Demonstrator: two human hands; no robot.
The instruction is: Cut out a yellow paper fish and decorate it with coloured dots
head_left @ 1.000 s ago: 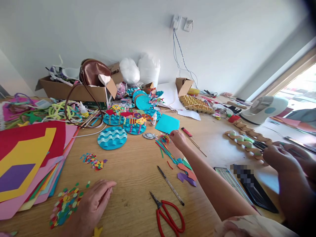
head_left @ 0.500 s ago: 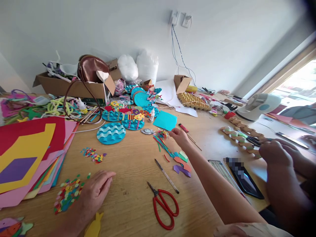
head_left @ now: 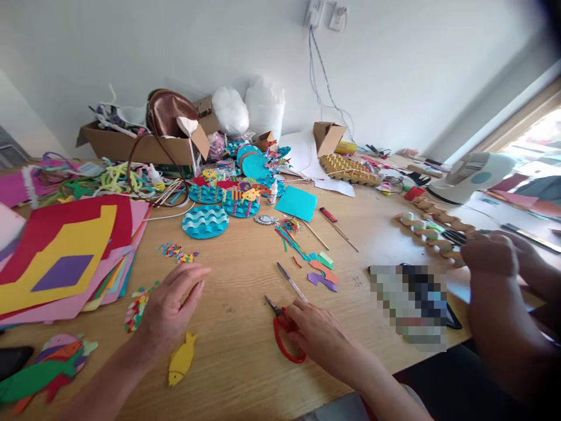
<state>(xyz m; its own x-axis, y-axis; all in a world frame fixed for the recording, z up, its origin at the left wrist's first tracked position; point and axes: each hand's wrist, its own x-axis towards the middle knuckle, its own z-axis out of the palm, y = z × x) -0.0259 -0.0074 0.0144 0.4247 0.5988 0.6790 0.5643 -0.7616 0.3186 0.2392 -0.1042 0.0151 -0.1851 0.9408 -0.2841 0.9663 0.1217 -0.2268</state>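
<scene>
My right hand (head_left: 313,333) lies over the red-handled scissors (head_left: 284,345), its fingers bent round one handle loop. The pointed blades show to the left and look closed. My left hand (head_left: 175,298) hovers above the table with loosely curved fingers, the thumb apart and nothing held. Below it lies a yellow paper fish (head_left: 182,359), and beside it a heap of coloured dots (head_left: 138,307). A pen (head_left: 290,280) rests just beyond the scissors. Farther back are paper strips and scraps (head_left: 322,272) and a thin wooden stick (head_left: 316,235).
Coloured sheets (head_left: 83,269) and stacked paper fish (head_left: 56,365) lie left. Blue wave-decorated discs (head_left: 205,222), a glue bottle (head_left: 272,193) and a turquoise sheet (head_left: 297,203) stand mid-back. Another person's hands (head_left: 491,254) are at the right, near twisted wooden pieces (head_left: 432,240).
My right hand has come back from the paper strips onto the scissors. A thin stick now shows where it was. My left hand has lifted slightly; the view has shifted.
</scene>
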